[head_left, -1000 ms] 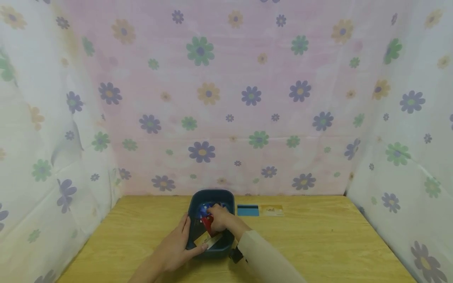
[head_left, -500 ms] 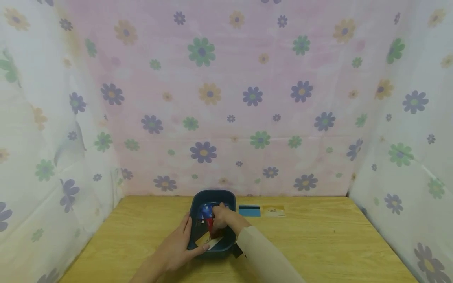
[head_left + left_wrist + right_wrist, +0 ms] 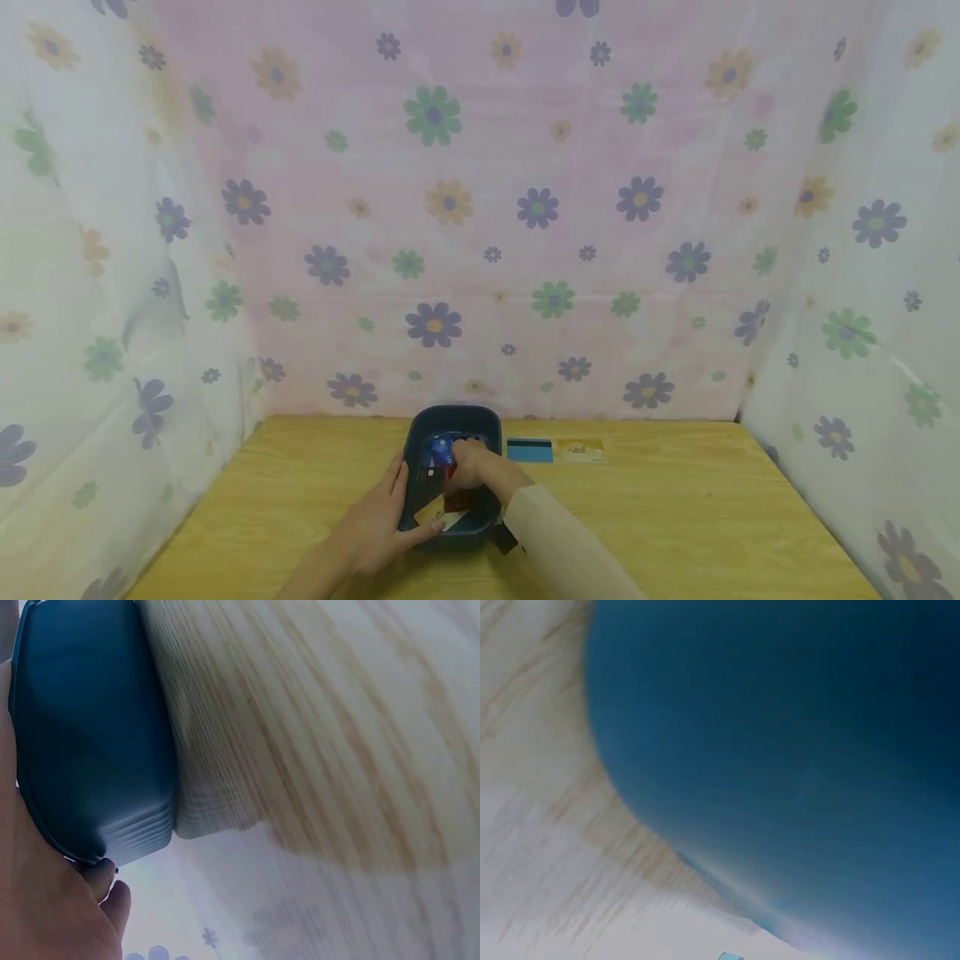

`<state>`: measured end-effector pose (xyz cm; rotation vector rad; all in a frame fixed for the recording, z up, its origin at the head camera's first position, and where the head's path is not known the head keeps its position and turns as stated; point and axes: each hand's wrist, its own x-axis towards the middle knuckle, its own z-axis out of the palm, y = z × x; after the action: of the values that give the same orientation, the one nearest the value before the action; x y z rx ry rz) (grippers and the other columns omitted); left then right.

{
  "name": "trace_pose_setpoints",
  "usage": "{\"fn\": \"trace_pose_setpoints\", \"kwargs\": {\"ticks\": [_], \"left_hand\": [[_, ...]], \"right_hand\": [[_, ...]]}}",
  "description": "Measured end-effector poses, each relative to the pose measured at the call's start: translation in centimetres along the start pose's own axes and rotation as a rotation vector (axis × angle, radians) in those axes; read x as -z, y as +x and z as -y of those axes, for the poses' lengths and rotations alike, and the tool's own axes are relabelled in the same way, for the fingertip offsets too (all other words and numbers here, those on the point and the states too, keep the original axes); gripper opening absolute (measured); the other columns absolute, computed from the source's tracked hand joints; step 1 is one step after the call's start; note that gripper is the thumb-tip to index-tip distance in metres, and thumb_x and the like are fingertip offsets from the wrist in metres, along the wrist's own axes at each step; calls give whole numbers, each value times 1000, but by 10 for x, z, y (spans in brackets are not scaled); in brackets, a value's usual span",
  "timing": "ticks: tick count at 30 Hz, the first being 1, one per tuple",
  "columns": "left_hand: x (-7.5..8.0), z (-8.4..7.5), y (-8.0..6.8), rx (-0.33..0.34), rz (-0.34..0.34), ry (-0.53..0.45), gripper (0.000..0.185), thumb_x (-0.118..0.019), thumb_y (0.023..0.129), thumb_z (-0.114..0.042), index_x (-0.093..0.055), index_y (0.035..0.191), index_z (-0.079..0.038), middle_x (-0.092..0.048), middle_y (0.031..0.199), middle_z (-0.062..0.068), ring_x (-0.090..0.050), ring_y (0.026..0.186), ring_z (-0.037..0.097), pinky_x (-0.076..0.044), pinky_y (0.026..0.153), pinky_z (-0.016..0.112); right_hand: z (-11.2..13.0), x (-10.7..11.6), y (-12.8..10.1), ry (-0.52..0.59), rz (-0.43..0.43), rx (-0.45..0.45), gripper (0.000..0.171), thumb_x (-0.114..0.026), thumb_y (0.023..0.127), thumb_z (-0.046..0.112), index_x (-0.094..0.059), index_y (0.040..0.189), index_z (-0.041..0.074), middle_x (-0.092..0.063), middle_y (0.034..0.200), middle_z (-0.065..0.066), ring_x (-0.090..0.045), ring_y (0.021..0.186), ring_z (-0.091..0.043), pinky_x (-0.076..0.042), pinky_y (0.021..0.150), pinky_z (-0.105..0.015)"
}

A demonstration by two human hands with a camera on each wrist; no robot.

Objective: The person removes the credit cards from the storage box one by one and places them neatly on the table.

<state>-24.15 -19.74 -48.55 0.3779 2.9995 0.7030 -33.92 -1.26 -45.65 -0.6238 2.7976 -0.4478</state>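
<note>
A dark blue plastic bin (image 3: 420,421) sits on the table, with several cards in it. My left hand (image 3: 367,521) grips the bin at its near left, thumb over the near rim, fingers along the left side. My right hand (image 3: 471,465) reaches inside among the cards, fingers bent down. Its fingertips are hidden, so whether it pinches a card does not show. Beside it lie a blue card (image 3: 441,450) and a red card (image 3: 457,500). A gold-and-white card (image 3: 435,515) lies near the thumb. The right wrist view shows mostly the bin's outer wall (image 3: 742,750).
Right of the bin, a light blue card with a dark stripe (image 3: 529,451) and a gold-and-white card (image 3: 581,451) lie side by side on the wooden table (image 3: 637,517). Flower-print cloth (image 3: 480,167) encloses the back and sides.
Inside the bin, the red card has shifted toward the near end and the blue card shows more. My right hand has moved slightly among the cards; the left keeps its grip.
</note>
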Motion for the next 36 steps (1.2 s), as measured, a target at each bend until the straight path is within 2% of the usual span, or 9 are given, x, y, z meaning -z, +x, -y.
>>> {"fn": "trace_pose_setpoints", "kwargs": {"ticks": [3, 8, 14, 19, 23, 28, 31, 34, 36], "left_hand": [[-1, 0, 0, -3, 5, 1, 119, -48, 88, -83, -14, 162, 4, -9, 169, 23, -32, 148, 46, -36, 113, 61], [-1, 0, 0, -1, 8, -9, 118, -49, 89, -82, -14, 162, 4, -8, 169, 23, -32, 148, 47, -36, 113, 62], [0, 0, -1, 8, 8, -9, 118, -50, 88, -82, -16, 161, 4, -9, 169, 23, -33, 147, 47, -37, 112, 62], [-1, 1, -1, 8, 2, 0, 119, -49, 88, -83, -18, 161, 5, -11, 169, 24, -36, 145, 49, -38, 111, 63], [-2, 2, -1, -3, -1, 1, 119, -49, 88, -83, -17, 161, 5, -10, 169, 23, -35, 146, 48, -38, 112, 62], [-2, 2, -1, -5, -4, -8, 117, -50, 89, -82, -17, 161, 5, -9, 169, 23, -33, 147, 47, -37, 113, 62], [-2, 2, -1, -7, -7, -9, 117, -50, 89, -81, -17, 161, 5, -9, 169, 22, -33, 147, 47, -36, 113, 61], [-3, 3, 0, -17, -13, 3, 117, -49, 89, -82, -17, 161, 5, -8, 170, 21, -33, 147, 46, -36, 113, 61], [-4, 3, 0, -21, -15, 11, 118, -49, 88, -83, -17, 161, 5, -7, 170, 21, -33, 148, 45, -37, 114, 60]], "right_hand": [[0, -2, -1, -47, -4, 33, 35, -86, 83, 31, -64, 97, 8, -60, 97, -6, -56, 91, -21, -52, 85, -37], [3, 2, -3, -93, 19, 71, 36, -83, 87, 33, -66, 106, 8, -61, 109, -8, -59, 104, -25, -53, 92, -41], [3, 12, -5, -112, 30, 116, 61, -86, 84, 29, -61, 134, 6, -61, 129, -11, -56, 126, -28, -50, 104, -42], [2, 14, -9, -127, 90, 76, 76, -88, 82, 24, -53, 148, 11, -49, 153, -11, -42, 144, -28, -42, 114, -46], [4, 12, -12, -157, 147, 15, 84, -90, 80, 24, -48, 153, 18, -35, 163, -11, -34, 150, -32, -37, 117, -52], [6, 12, -14, -175, 152, -16, 68, -94, 75, 23, -61, 135, 19, -48, 152, -8, -44, 143, -32, -42, 112, -52], [5, 14, -15, -189, 151, 9, 50, -94, 74, 28, -65, 114, 19, -61, 124, -3, -58, 117, -22, -52, 99, -43], [4, 15, -17, -197, 152, 23, 43, -94, 74, 32, -62, 100, 19, -57, 99, 1, -54, 90, -15, -54, 85, -36], [3, 16, -17, -184, 151, 38, 41, -94, 74, 31, -62, 97, 19, -56, 95, 2, -52, 85, -14, -54, 80, -33]]}}
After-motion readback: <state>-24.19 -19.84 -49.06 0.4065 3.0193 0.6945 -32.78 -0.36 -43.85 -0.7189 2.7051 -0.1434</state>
